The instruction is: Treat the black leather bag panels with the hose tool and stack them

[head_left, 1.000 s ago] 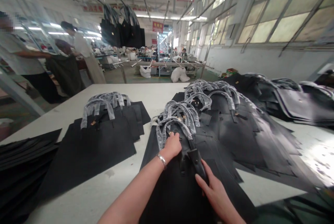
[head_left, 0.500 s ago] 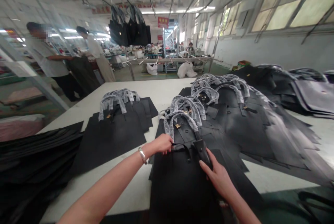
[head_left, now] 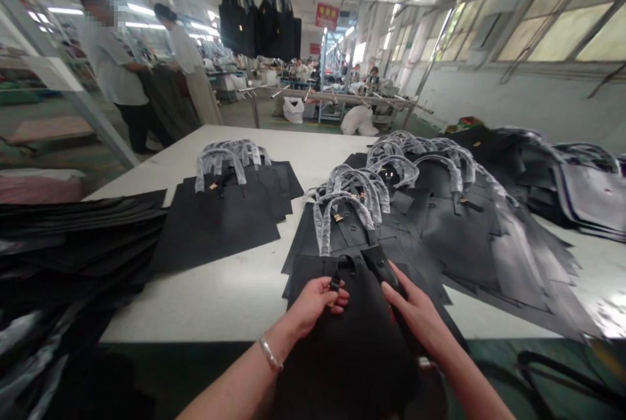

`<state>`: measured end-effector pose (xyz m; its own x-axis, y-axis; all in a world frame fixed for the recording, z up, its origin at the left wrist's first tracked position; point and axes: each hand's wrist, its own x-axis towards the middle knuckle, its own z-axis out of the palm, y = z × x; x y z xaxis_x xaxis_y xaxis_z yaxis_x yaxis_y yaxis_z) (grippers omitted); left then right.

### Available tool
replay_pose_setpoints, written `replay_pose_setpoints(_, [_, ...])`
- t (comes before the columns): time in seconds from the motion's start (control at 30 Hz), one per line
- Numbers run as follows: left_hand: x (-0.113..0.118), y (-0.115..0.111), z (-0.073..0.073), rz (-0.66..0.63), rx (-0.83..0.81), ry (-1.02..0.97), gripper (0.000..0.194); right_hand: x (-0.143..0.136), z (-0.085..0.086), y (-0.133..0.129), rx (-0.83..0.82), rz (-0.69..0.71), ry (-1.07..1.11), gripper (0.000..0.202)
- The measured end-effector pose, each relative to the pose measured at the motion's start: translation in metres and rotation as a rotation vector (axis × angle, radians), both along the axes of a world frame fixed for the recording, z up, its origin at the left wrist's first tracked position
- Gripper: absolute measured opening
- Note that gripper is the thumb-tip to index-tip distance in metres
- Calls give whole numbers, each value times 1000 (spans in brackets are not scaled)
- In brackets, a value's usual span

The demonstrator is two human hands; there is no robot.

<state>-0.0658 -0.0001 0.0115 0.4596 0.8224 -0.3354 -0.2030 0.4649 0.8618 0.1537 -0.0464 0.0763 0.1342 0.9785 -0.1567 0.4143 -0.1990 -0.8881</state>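
Observation:
A black bag panel (head_left: 352, 342) lies in front of me, hanging over the near table edge. My left hand (head_left: 317, 302) pinches the end of a narrow black strap (head_left: 347, 263), which loops up from the panel's upper part. On the right side, my right hand (head_left: 415, 306) is wrapped round a long black leather-like piece (head_left: 379, 265) with a flat, squared end; its lower part is hidden by the hand and shadow. Just beyond are stacked black panels with plastic-wrapped handles (head_left: 342, 201) and a gold-coloured clasp (head_left: 338, 218).
More handled panels (head_left: 220, 218) lie left on the white table (head_left: 195, 312), and others (head_left: 440, 211) spread to the right. A dark pile (head_left: 73, 237) stands at far left. Finished bags (head_left: 259, 22) hang from a rack. Two people (head_left: 112, 61) stand beyond the table.
My left hand has drawn the strap end toward me and turned so its fingers show. The strap now bends into a loop. My right hand still holds the black piece. The view has shifted.

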Motion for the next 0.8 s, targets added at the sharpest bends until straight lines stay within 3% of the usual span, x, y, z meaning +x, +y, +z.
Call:
replay_pose_setpoints(0.13, [4, -6, -1, 40, 28, -58, 28, -6, 18, -25, -205, 157, 247, 73])
replay_pose_setpoints(0.27, [5, -8, -2, 4, 63, -107, 24, -17, 23, -31, -366, 181, 367, 77])
replay_pose_setpoints(0.43, [6, -8, -4, 20, -8, -140, 28, -24, 23, -22, -321, 124, 379, 77])
replay_pose_setpoints(0.6, [7, -7, -2, 58, -53, -195, 16, -23, 20, -24, -399, 225, 406, 73])
replay_pose_setpoints(0.8, [4, -8, 5, 8, -160, -186, 36, -17, 21, -22, -298, 117, 396, 76])
